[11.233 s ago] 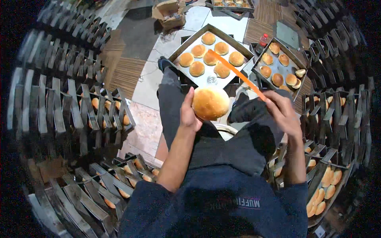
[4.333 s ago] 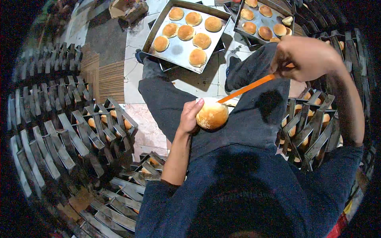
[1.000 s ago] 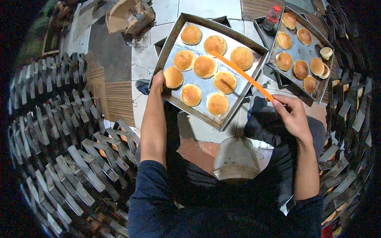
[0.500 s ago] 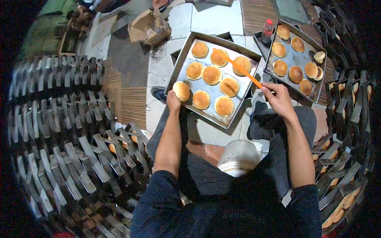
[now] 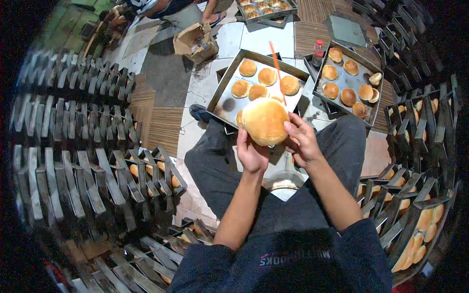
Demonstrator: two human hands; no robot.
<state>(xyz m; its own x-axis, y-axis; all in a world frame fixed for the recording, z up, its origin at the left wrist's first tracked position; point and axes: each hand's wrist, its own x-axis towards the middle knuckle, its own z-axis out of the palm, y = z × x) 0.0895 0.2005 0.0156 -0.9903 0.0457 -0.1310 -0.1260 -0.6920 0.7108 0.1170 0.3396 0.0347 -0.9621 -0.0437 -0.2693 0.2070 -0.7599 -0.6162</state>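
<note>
A round golden bun (image 5: pixel 265 122) is raised close above my lap. My left hand (image 5: pixel 252 155) cups it from below and the left, fingers curled under it. My right hand (image 5: pixel 304 140) rests its fingertips on the bun's right edge and grips a long orange spatula (image 5: pixel 277 71). The spatula's blade stands up beyond the bun; its middle is hidden behind the bun and fingers. Past my hands lies a square metal tray (image 5: pixel 224 81) with several browned buns (image 5: pixel 267 76), partly covered by the raised one.
To the right, a second metal tray (image 5: pixel 376 108) holds more buns, beside a red-capped bottle (image 5: pixel 318 49). A torn cardboard box (image 5: pixel 196 48) stands far left of centre. Stacked trays (image 5: pixel 88 171) rise on both sides. Another person's arm (image 5: pixel 210 10) shows at the back near a further tray (image 5: pixel 271 16).
My left hand has lifted the bun from the tray's near left corner toward me. My right hand has come in to meet it, swinging the spatula upright. The view has shifted.
</note>
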